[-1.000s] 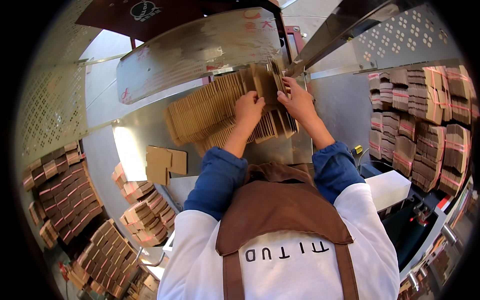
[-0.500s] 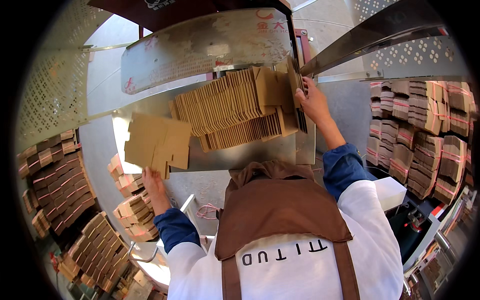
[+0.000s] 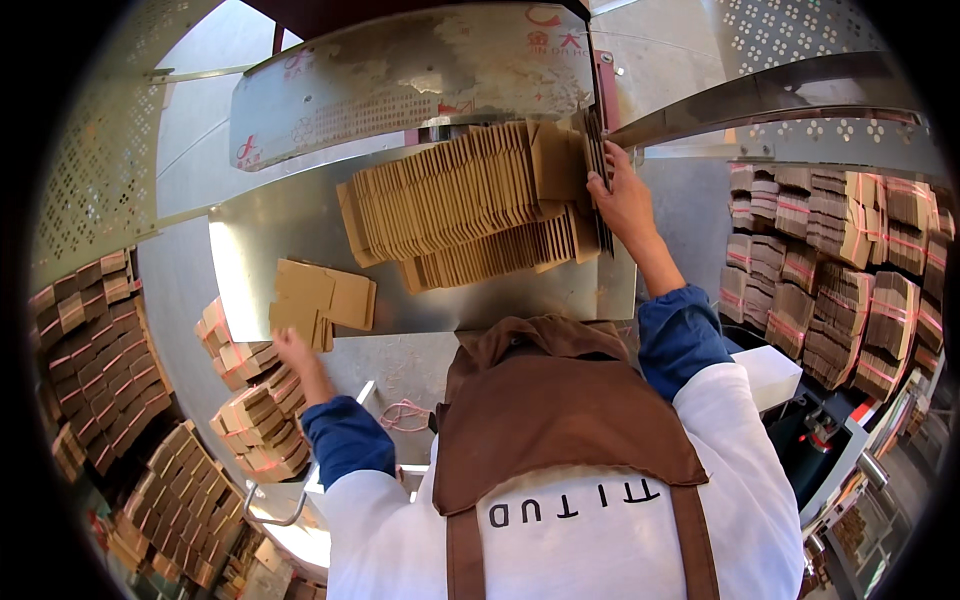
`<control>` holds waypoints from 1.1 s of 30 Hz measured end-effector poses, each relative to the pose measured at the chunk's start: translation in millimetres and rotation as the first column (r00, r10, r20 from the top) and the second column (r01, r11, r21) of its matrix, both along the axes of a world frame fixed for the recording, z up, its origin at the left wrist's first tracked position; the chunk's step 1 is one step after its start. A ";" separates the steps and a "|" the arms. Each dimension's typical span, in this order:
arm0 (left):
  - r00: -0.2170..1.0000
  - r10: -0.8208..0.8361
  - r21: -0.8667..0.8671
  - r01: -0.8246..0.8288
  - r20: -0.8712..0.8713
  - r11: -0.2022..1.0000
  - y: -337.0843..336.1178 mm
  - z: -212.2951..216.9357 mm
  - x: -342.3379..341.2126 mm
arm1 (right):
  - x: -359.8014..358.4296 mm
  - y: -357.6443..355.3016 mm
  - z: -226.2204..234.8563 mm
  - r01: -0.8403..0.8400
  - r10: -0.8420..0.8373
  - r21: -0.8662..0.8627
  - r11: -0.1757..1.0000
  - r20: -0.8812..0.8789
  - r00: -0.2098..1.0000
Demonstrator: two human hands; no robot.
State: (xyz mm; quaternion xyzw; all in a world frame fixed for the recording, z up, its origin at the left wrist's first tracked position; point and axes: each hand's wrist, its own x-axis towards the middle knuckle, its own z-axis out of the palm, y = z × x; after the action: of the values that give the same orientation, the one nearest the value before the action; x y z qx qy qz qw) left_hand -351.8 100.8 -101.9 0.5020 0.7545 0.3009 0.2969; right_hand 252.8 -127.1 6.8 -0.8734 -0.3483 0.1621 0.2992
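Note:
A long row of folded brown cardboard blanks leans on edge across the metal table. At its right end, my right hand is closed on thin upright sheets, dark and seen nearly edge-on. Near the table's front left lies a small pile of flat cardboard blanks, slightly fanned. My left hand is at the near left corner of that pile, fingers curled and smeared by motion. Whether it grips the cardboard cannot be made out.
Behind the row stands a worn metal machine panel with red print. Bundled cardboard stacks rise at the right and left, with more bundles below the table's left end. A metal bar runs off to the far right.
The loose cardboard blanks at the left have come down from a raised, tilted position onto the tabletop. My left hand has shifted slightly left; my right hand stays at the row's end.

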 end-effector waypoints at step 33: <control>0.578 -0.607 -0.168 0.785 0.546 0.596 -62.3 173.9 405.3 | 28.5 -35.8 0.1 0.116 -0.104 0.066 0.991 -0.159 0.982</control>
State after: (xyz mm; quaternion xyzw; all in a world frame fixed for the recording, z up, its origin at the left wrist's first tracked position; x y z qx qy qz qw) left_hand 53.5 38.6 72.0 0.6113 0.4452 0.1014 0.6465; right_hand 281.3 -162.9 7.0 -0.8642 -0.2809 0.1997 0.3665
